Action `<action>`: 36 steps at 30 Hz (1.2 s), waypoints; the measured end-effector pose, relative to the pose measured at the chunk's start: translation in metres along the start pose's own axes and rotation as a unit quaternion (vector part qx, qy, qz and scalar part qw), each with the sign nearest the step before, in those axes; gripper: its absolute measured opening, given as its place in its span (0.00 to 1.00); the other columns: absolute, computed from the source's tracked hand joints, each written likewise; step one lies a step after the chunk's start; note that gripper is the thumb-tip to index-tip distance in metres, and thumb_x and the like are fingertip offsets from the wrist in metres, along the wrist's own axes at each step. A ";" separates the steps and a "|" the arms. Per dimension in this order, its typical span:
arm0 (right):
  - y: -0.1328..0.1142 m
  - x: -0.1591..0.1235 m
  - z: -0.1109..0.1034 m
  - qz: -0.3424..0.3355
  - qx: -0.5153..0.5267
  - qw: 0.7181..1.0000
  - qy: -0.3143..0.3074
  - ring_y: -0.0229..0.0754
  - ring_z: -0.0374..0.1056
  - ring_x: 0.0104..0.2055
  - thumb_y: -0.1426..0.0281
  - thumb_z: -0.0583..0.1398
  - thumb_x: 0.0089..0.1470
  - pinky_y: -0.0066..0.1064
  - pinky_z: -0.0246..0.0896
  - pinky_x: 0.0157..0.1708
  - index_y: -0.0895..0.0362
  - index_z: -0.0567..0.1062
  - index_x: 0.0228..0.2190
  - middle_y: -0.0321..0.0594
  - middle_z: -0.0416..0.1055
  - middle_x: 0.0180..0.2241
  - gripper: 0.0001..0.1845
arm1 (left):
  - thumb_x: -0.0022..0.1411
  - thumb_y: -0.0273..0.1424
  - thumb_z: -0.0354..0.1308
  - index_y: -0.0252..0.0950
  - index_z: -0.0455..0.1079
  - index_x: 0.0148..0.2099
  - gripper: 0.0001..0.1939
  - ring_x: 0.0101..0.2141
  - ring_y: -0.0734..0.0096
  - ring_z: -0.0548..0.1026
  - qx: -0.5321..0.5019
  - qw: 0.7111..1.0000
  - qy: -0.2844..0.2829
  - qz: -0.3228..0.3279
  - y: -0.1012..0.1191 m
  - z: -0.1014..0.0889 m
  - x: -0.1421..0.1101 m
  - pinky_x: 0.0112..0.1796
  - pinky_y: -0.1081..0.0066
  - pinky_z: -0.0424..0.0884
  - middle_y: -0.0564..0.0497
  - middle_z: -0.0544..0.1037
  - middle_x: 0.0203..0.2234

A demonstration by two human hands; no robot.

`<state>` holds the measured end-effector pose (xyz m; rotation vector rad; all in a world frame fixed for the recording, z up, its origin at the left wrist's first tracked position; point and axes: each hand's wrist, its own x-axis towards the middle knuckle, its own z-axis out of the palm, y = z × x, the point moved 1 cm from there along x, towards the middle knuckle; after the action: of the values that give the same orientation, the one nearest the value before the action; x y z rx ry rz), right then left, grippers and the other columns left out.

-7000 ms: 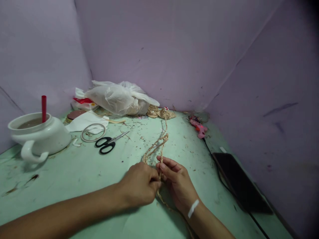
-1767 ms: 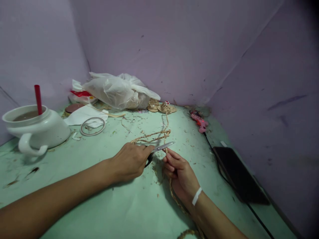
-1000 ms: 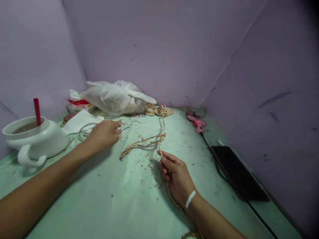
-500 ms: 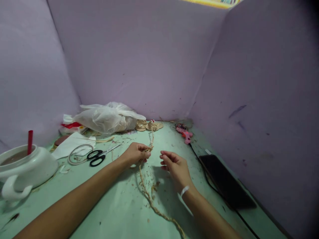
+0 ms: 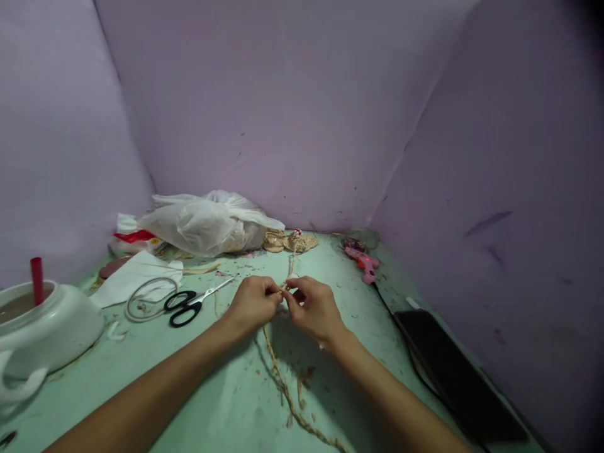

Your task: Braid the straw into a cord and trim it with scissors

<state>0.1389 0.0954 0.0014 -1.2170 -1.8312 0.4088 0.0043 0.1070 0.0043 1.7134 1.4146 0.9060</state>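
My left hand pinches a tan braided cord above the middle of the green table. Against it, my right hand is closed too, thumb and fingertips together on the cord at the same spot. The bit between the fingertips is mostly hidden. From there the cord trails down toward the front edge, and a thinner stretch runs back to some tan woven pieces with a small red-and-white bit on top.
Black-handled scissors lie left of my hands, near white paper. A white pot stands far left. Behind is a plastic bag. On the right are a pink glue gun with a black cable and a dark phone-like slab.
My right hand has moved left and met my left hand, its fingertips now on the cord. The view has shifted slightly, so the table items appear displaced.
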 end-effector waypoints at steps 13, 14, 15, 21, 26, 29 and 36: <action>0.022 0.015 0.027 -0.155 -0.008 0.988 -0.017 0.38 0.65 0.26 0.78 0.52 0.45 0.28 0.59 0.27 0.59 0.70 0.25 0.41 0.69 0.24 0.08 | 0.43 0.27 0.50 0.33 0.62 0.19 0.04 0.20 0.77 0.59 0.032 0.997 -0.055 -0.039 -0.015 -0.012 0.011 0.22 0.76 0.53 0.56 0.63 0.15; 0.022 0.015 0.027 -0.143 0.018 0.989 -0.017 0.38 0.65 0.27 0.78 0.52 0.45 0.28 0.60 0.27 0.59 0.70 0.26 0.41 0.69 0.24 0.07 | 0.43 0.27 0.50 0.33 0.62 0.20 0.04 0.20 0.77 0.60 0.015 0.996 -0.069 -0.047 -0.015 -0.013 0.012 0.22 0.76 0.54 0.56 0.63 0.15; 0.023 0.015 0.026 -0.119 0.049 0.991 -0.021 0.38 0.66 0.27 0.77 0.53 0.45 0.28 0.61 0.28 0.59 0.70 0.29 0.41 0.70 0.25 0.07 | 0.43 0.28 0.51 0.33 0.63 0.21 0.04 0.20 0.77 0.61 -0.001 0.995 -0.082 -0.053 -0.014 -0.015 0.013 0.22 0.76 0.55 0.56 0.64 0.15; 0.029 0.018 0.023 0.012 0.181 0.982 -0.050 0.42 0.67 0.39 0.71 0.57 0.46 0.35 0.62 0.40 0.57 0.69 0.40 0.44 0.71 0.36 0.16 | 0.42 0.35 0.56 0.31 0.64 0.27 0.12 0.16 0.78 0.64 -0.226 0.947 -0.147 -0.175 -0.012 -0.025 0.015 0.20 0.77 0.56 0.52 0.69 0.15; 0.027 0.018 0.027 0.054 0.218 0.970 -0.091 0.41 0.67 0.35 0.72 0.56 0.46 0.33 0.61 0.37 0.58 0.72 0.33 0.41 0.72 0.31 0.09 | 0.40 0.35 0.59 0.31 0.64 0.29 0.14 0.19 0.74 0.67 -0.256 0.942 -0.128 -0.176 -0.016 -0.026 0.017 0.22 0.75 0.60 0.51 0.70 0.19; 0.025 0.019 0.026 0.111 0.250 0.959 -0.074 0.38 0.65 0.28 0.71 0.57 0.45 0.29 0.60 0.31 0.59 0.70 0.29 0.37 0.69 0.25 0.06 | 0.40 0.32 0.60 0.33 0.66 0.32 0.13 0.27 0.73 0.68 -0.132 0.988 -0.031 -0.074 -0.012 -0.028 0.018 0.30 0.73 0.62 0.52 0.71 0.25; 0.020 0.023 0.023 0.148 0.320 0.933 -0.073 0.39 0.65 0.30 0.70 0.62 0.40 0.31 0.59 0.33 0.59 0.72 0.25 0.39 0.70 0.26 0.07 | 0.50 0.29 0.52 0.36 0.67 0.26 0.04 0.27 0.73 0.67 0.150 0.987 0.011 0.063 -0.004 -0.025 0.010 0.31 0.73 0.60 0.54 0.71 0.22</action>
<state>0.1292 0.1286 -0.0142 -1.0055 -1.4450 1.1905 -0.0177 0.1197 0.0140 2.0408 1.5320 0.8106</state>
